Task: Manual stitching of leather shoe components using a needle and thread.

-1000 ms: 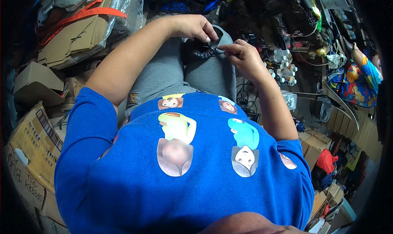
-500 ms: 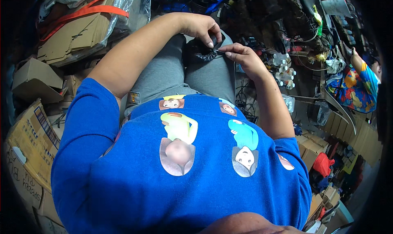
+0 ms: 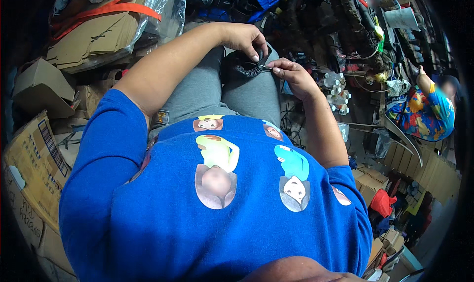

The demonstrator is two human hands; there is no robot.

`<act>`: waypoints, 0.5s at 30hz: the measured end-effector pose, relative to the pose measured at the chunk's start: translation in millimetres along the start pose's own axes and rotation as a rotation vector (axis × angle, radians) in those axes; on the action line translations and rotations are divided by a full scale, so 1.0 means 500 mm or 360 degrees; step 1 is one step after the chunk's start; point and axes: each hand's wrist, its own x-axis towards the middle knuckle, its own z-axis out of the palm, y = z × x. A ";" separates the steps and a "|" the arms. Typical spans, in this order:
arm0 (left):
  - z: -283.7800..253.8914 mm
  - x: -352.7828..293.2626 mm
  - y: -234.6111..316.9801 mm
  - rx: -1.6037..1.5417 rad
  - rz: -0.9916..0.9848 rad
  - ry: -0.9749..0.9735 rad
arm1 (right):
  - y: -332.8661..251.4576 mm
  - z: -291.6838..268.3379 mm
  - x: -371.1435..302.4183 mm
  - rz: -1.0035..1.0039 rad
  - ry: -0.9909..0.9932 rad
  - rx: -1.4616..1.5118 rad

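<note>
A black piece with a gathered, ruffled edge rests on my right thigh, which is in grey trousers. My left hand is closed in a pinch on its upper side, thumb and fingers curled down onto it. At its right edge, my right hand pinches a thin dark piece with a small shiny tip. That tip touches or lies very close to the black piece. What exactly the thin piece is, I cannot make out.
At the left are an open cardboard box, flattened cardboard and an orange strap. Several small clear bottles stand beyond my right arm. At the far right another person in a bright patterned top is close by.
The whole view has shifted slightly with my head. Both hands stay at the black piece, the right one a little lower along its edge.
</note>
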 end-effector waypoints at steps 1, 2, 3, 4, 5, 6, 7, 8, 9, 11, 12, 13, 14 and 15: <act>0.001 -0.001 -0.001 0.0007 0.0002 0.0008 | -0.002 0.002 -0.001 -0.0003 -0.0001 -0.0008; 0.003 -0.001 0.001 0.0013 0.0004 0.0014 | -0.004 0.010 -0.004 -0.0041 0.0032 -0.0055; 0.003 -0.001 0.003 0.0014 0.0008 0.0017 | -0.006 0.018 -0.005 -0.0078 0.0065 -0.0099; 0.003 -0.001 0.006 0.0093 -0.0009 0.0022 | -0.005 0.027 -0.006 -0.0079 0.0067 -0.0103; 0.005 -0.001 0.009 0.0172 -0.0028 0.0021 | 0.000 0.039 -0.006 -0.0167 0.0166 -0.0261; 0.009 -0.005 0.010 0.0172 -0.0028 0.0016 | 0.002 0.051 -0.007 -0.0255 0.0266 -0.0416; 0.014 -0.015 0.008 0.0446 0.0062 0.0289 | -0.002 0.056 -0.009 -0.0343 0.0318 -0.0555; 0.024 -0.030 0.006 0.0716 0.0148 0.0559 | -0.016 0.066 -0.015 -0.0338 0.0319 -0.0545; 0.030 -0.051 0.021 0.0629 0.0057 0.0655 | -0.033 0.073 -0.025 -0.0409 0.0353 -0.0730; 0.046 -0.086 -0.008 0.0706 0.0183 0.0827 | -0.039 0.080 -0.033 -0.0533 0.0396 -0.0913; 0.054 -0.098 -0.012 0.0778 0.0319 0.1010 | -0.035 0.082 -0.036 -0.0525 0.0408 -0.0901; 0.065 -0.110 -0.013 0.0777 0.0319 0.0994 | -0.032 0.086 -0.040 -0.0473 0.0449 -0.0918; 0.080 -0.125 -0.002 0.0735 0.0209 0.1022 | -0.028 0.088 -0.042 -0.0421 0.0488 -0.0935; 0.094 -0.137 0.007 0.0694 0.0098 0.1055 | -0.023 0.091 -0.045 -0.0417 0.0491 -0.0929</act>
